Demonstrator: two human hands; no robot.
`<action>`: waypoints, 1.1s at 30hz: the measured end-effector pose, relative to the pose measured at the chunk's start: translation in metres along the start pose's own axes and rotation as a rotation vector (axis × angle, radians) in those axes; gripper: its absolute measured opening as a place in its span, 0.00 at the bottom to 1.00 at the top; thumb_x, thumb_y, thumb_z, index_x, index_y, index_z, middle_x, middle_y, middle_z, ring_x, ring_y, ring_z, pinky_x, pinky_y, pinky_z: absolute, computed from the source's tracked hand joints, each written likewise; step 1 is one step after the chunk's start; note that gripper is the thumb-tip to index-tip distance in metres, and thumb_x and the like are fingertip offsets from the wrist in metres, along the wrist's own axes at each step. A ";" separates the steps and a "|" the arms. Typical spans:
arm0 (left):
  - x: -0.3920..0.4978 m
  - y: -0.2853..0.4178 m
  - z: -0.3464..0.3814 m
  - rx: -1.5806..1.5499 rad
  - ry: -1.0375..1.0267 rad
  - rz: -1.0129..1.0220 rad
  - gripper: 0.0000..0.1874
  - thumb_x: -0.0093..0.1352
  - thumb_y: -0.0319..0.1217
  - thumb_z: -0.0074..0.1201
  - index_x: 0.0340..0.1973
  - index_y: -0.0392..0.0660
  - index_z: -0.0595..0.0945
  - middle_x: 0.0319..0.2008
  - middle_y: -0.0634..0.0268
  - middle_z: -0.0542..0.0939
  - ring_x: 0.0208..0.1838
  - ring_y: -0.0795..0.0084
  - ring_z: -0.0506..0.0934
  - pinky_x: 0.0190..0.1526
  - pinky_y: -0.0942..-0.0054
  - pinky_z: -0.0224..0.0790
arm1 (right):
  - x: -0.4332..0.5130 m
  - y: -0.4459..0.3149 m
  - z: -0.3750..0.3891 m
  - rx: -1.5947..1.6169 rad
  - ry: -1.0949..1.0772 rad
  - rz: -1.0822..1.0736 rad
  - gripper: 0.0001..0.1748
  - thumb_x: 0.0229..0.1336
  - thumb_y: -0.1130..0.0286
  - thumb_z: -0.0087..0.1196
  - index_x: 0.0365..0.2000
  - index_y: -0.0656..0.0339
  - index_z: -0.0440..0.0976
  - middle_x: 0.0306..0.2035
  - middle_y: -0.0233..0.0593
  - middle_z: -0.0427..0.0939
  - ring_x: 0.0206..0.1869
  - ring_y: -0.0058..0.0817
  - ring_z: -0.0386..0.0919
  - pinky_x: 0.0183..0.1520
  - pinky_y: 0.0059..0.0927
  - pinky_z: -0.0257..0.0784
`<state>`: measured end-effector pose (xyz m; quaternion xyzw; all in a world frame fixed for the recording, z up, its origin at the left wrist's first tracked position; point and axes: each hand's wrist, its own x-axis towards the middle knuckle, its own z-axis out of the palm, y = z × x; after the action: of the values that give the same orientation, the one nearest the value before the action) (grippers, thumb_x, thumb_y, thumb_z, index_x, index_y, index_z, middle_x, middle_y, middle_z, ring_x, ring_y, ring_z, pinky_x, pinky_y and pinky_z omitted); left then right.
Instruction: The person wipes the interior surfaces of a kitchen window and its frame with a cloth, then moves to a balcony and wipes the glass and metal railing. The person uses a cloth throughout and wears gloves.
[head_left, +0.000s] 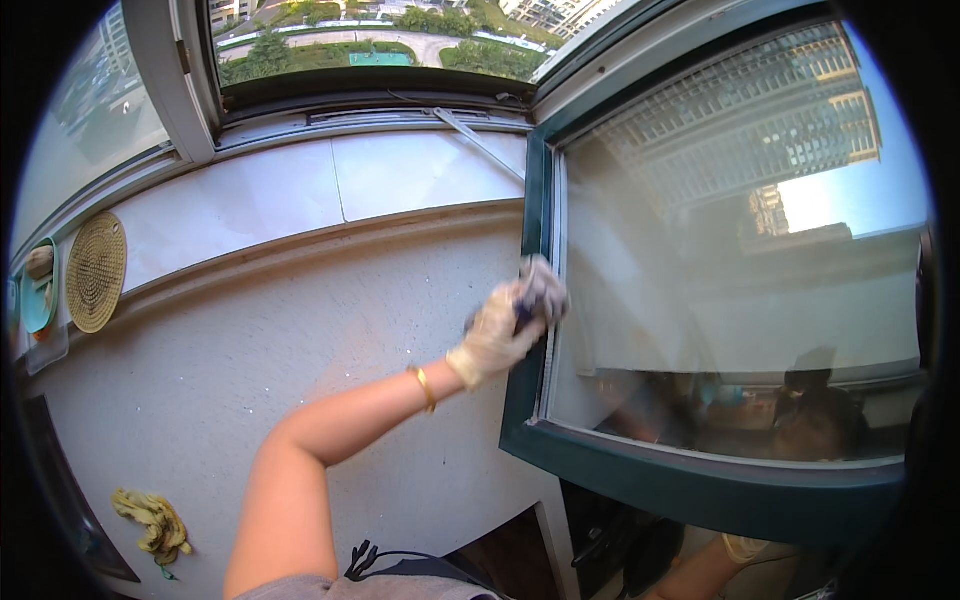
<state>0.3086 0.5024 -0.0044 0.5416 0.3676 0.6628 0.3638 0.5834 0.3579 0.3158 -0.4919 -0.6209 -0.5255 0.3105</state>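
My left hand (495, 334), in a pale translucent glove, grips a bunched greyish cloth (546, 289) with a dark blue part. The cloth is against the dark green frame (534, 217) of the inward-opened window sash, at the edge beside the glass (675, 300). A gold-coloured bracelet (425, 388) is around my left wrist. At the lower right, only the glove cuff of my right hand (742, 547) shows below the sash. The sash's bottom rail hides its fingers. The glass carries reflections of buildings and of the person.
A metal stay (480, 142) slants from the sill track to the sash. Over the speckled countertop (375, 300) runs a white tiled ledge (247, 187). A round woven mat (96, 271) and a turquoise tray (37, 300) are at left. A yellow cloth (155, 523) lies near the front; a black cable (420, 556) is at bottom.
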 end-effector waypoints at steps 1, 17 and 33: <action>-0.016 0.004 -0.001 -0.093 -0.033 -0.036 0.25 0.62 0.22 0.61 0.56 0.45 0.75 0.45 0.52 0.78 0.54 0.51 0.76 0.59 0.56 0.69 | 0.001 -0.002 -0.002 0.006 0.005 0.000 0.28 0.66 0.55 0.54 0.51 0.73 0.71 0.49 0.49 0.79 0.46 0.35 0.79 0.51 0.36 0.76; 0.247 -0.076 0.032 0.301 0.569 0.374 0.19 0.58 0.10 0.48 0.40 0.43 0.82 0.39 0.57 0.81 0.38 0.60 0.77 0.41 0.70 0.71 | 0.000 0.006 -0.009 0.013 -0.043 -0.039 0.28 0.68 0.54 0.52 0.52 0.74 0.71 0.49 0.48 0.79 0.47 0.34 0.79 0.52 0.36 0.76; -0.120 0.050 0.024 -0.043 0.124 -0.055 0.15 0.67 0.19 0.54 0.49 0.44 0.79 0.57 0.57 0.75 0.56 0.61 0.75 0.57 0.66 0.70 | 0.008 0.004 0.008 0.213 0.022 -0.003 0.29 0.70 0.53 0.50 0.52 0.74 0.70 0.50 0.47 0.78 0.47 0.33 0.78 0.52 0.35 0.76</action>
<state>0.3461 0.3758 -0.0112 0.4815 0.3898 0.6925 0.3697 0.5855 0.3680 0.3222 -0.4493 -0.6704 -0.4625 0.3671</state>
